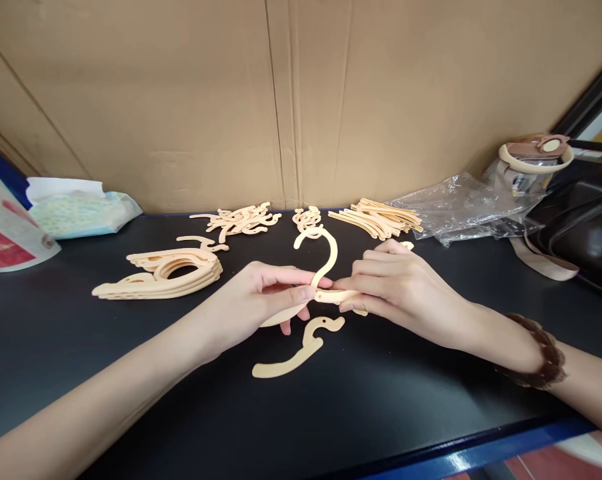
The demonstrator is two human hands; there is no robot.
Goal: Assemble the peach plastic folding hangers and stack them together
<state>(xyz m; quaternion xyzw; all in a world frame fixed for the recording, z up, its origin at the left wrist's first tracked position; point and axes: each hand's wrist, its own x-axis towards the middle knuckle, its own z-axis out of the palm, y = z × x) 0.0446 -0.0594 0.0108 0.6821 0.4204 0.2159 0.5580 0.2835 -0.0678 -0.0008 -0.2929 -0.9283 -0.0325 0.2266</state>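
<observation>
Both hands meet over the middle of the desk (pixel 81 373). The left hand (pixel 261 300) and right hand (pixel 395 287) pinch a hooked hanger piece (pixel 325 257) between fingertips, its hook rising toward the far edge. A loose arm piece (pixel 295 353) lies just beneath them.

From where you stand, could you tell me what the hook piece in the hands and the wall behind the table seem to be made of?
The hook piece looks like thin plastic or pressed board: pale peach, matte, flat-cut edges; which one is unclear. The wall looks like brown corrugated cardboard, dull, with fold creases and a vertical seam.
</observation>
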